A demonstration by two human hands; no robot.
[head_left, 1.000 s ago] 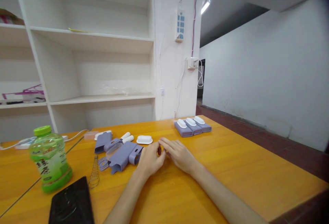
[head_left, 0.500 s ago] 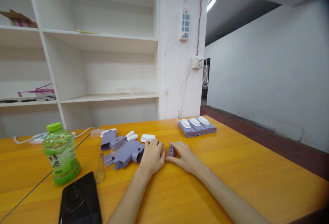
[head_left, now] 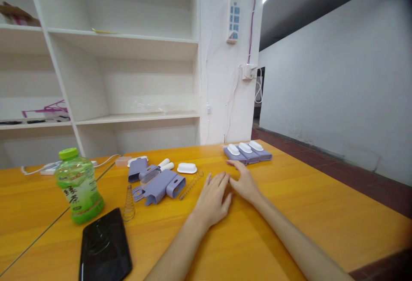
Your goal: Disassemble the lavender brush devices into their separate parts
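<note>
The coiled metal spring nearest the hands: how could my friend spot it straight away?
On the orange wooden table, find the person's bare left hand. Just left of it lies the thin coiled metal spring. The look-alike metal spring lies by the flat black tablet instead.

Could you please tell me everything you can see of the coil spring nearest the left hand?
The coil spring looks like thin, brownish metal wire, seemingly wider at its far end, its coils spread. It lies slantwise on the orange-brown table, between the purple parts and the left hand, far end close to the hand; touching is unclear.
</note>
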